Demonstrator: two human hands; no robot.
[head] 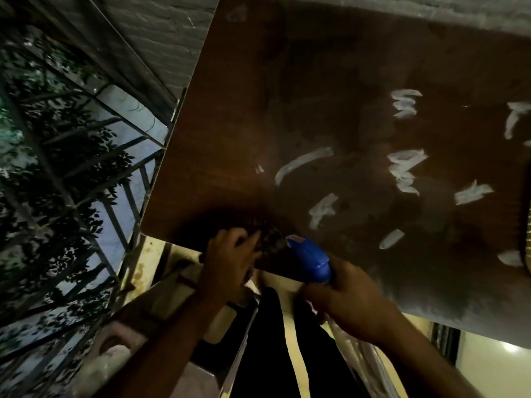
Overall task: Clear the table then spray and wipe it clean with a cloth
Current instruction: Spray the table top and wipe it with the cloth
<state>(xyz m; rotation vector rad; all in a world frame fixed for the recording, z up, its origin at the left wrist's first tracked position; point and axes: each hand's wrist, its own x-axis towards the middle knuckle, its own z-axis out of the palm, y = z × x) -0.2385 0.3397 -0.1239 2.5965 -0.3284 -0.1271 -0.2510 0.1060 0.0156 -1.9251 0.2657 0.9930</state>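
A brown wooden table (301, 96) fills the upper right of the head view, with several white smears (405, 170) across its surface. My right hand (353, 305) grips a blue spray bottle (311, 259) at the table's near edge, nozzle pointing up and left over the wood. My left hand (230, 262) rests on the near edge just left of the nozzle, fingers pressed on a dark mottled cloth (268, 239) that blends into shadow.
A metal window grille (94, 179) with dark foliage behind it runs along the left. A grey brick wall (161, 33) borders the table's far side. A yellowish object (528, 242) shows at the right edge. My dark trouser legs (267, 354) stand on pale floor below.
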